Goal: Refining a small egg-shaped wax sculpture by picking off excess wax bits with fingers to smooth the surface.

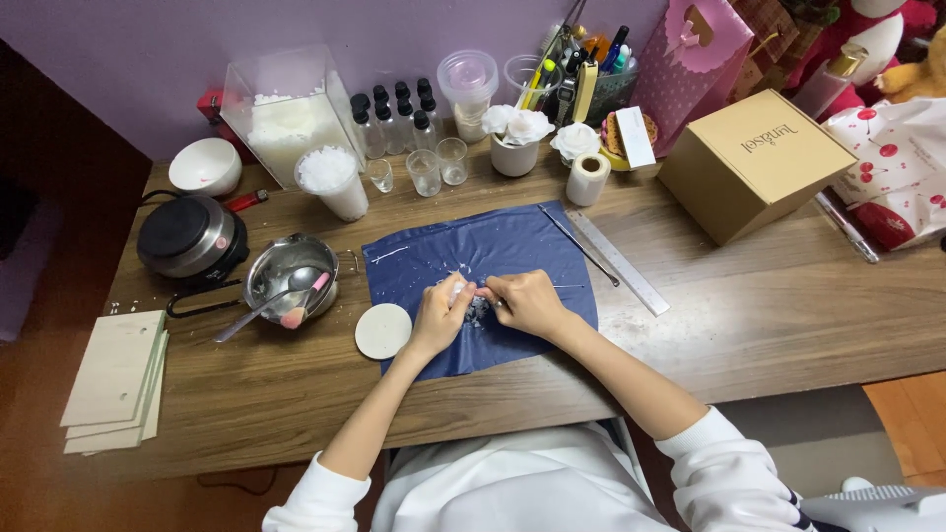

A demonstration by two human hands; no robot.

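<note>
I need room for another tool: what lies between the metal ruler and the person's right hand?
In the head view, a thin metal pick lies on the blue cloth between the ruler and the right hand.

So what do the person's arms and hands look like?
Two bare hands, left hand and right hand, with no gloves, rings or watch that I can see. The forearms are bare too. White sleeves are pushed up towards the elbows, and the right one is loose and baggy.

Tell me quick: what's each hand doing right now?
Left hand: closed on a small white piece over the blue cloth.
Right hand: fingers pinched at that same piece.
</note>
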